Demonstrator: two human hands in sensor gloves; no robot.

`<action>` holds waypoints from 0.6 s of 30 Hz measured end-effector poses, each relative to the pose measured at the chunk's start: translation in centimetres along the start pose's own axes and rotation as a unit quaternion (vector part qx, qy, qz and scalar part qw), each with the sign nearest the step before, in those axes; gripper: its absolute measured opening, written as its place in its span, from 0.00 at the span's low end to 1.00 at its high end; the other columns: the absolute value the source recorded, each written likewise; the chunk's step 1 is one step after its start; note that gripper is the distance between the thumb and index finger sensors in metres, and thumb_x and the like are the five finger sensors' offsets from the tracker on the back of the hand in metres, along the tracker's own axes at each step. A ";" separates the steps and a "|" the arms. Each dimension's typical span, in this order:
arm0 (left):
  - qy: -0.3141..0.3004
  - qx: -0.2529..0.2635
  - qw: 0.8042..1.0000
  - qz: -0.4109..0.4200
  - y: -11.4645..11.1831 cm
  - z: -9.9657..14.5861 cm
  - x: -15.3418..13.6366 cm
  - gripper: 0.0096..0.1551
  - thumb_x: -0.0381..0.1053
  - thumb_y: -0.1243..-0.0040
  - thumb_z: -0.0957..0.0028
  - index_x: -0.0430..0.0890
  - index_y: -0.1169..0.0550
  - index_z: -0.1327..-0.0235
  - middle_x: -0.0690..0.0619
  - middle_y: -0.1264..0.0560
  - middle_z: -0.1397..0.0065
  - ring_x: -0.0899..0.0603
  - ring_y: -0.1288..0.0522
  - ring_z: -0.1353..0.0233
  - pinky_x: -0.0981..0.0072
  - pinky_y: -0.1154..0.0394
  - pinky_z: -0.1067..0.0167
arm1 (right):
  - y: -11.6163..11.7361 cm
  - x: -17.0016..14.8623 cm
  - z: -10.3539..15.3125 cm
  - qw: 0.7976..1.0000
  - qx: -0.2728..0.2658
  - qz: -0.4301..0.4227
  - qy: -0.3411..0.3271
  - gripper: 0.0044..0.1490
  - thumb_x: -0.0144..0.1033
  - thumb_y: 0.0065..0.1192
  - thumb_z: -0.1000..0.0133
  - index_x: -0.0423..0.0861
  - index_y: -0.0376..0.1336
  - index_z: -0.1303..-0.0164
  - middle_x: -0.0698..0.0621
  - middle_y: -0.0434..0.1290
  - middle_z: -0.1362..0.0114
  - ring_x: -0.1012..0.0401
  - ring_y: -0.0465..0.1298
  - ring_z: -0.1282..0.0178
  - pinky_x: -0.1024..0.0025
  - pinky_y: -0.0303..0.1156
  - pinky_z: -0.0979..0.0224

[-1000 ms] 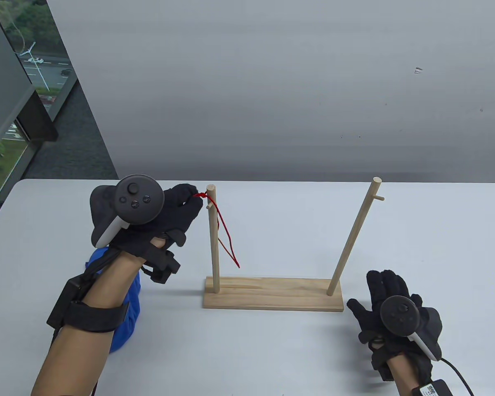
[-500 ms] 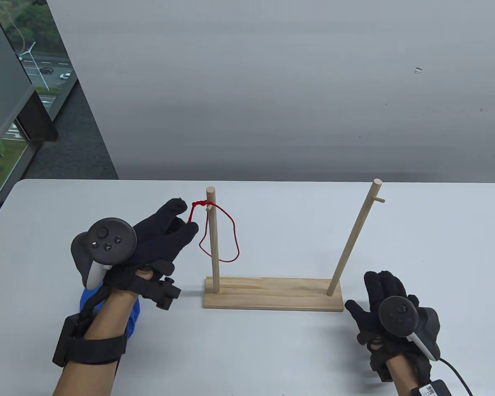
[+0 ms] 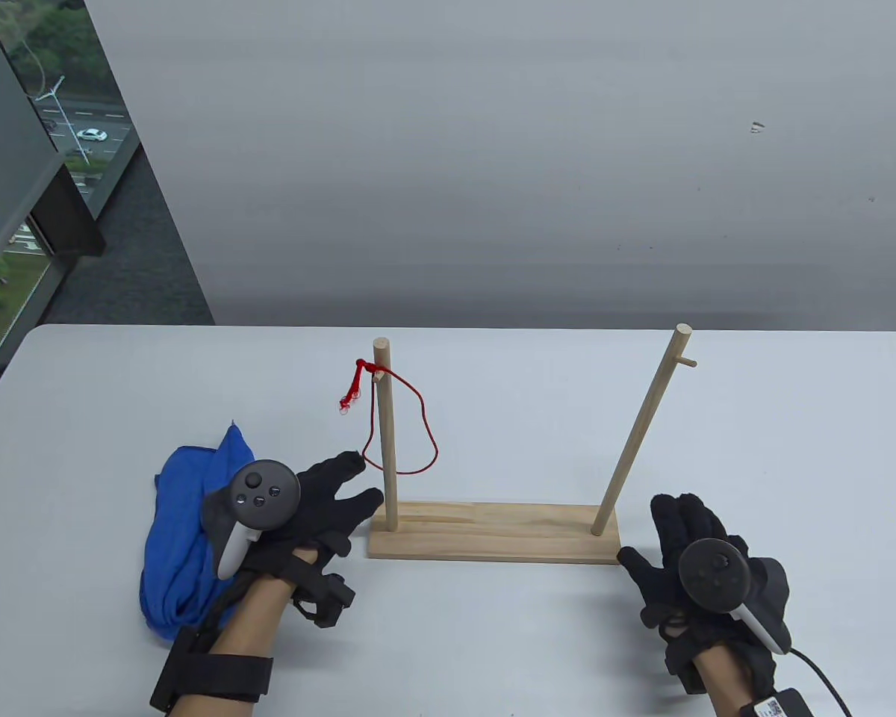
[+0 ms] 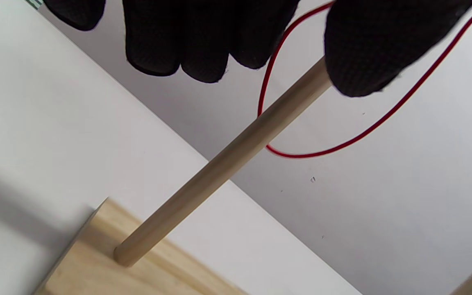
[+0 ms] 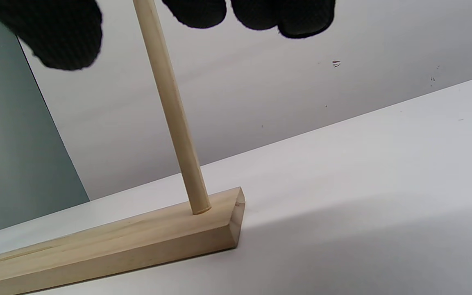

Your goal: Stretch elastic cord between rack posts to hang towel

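Your left hand and its tracker cover part of the blue towel beside it. In your left wrist view the thumb hides the upper left post, and the red cord runs off the top edge

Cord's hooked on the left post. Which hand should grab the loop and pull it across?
Probably the left hand: its fingertips sit right by the hanging red cord at the left post. The right hand rests by the base's far end.
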State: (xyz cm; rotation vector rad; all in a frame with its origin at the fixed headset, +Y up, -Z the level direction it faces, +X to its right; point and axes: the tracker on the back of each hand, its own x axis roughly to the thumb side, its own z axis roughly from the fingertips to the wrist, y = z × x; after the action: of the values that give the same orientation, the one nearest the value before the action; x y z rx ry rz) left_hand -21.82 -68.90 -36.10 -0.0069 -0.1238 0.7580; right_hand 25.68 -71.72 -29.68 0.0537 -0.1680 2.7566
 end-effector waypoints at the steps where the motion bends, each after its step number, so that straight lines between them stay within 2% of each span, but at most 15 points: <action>1: 0.006 -0.001 1.000 0.002 -0.7 -0.1 -0.4 0.44 0.69 0.27 0.59 0.49 0.24 0.32 0.47 0.22 0.26 0.33 0.24 0.27 0.31 0.35 0.30 | 0.0 0.0 0.0 1.000 -0.001 0.000 -0.001 0.54 0.65 0.57 0.49 0.48 0.42 0.23 0.38 0.42 0.19 0.40 0.51 0.19 0.25 0.44 0.31; 10: 0.043 -0.010 0.999 -0.011 -4.6 -0.9 -2.8 0.45 0.65 0.22 0.63 0.50 0.23 0.32 0.47 0.22 0.27 0.33 0.23 0.28 0.30 0.36 0.30 | 0.0 0.0 0.0 1.000 0.001 -0.001 -0.003 0.54 0.65 0.57 0.49 0.47 0.42 0.23 0.38 0.42 0.19 0.40 0.51 0.19 0.25 0.44 0.31; 18: 0.058 -0.020 0.997 -0.036 -7.1 -1.4 -4.0 0.43 0.64 0.21 0.64 0.51 0.22 0.34 0.49 0.19 0.30 0.34 0.21 0.31 0.29 0.36 0.31 | 0.2 0.3 0.0 1.000 -0.002 -0.007 -0.016 0.53 0.65 0.57 0.49 0.47 0.43 0.23 0.39 0.44 0.19 0.40 0.52 0.20 0.25 0.44 0.31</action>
State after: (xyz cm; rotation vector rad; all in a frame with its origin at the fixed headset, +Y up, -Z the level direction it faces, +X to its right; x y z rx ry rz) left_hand -19.65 -76.71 -37.51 -0.0837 -0.0289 0.6809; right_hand 25.37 -71.77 -29.67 0.0967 -0.1820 2.7425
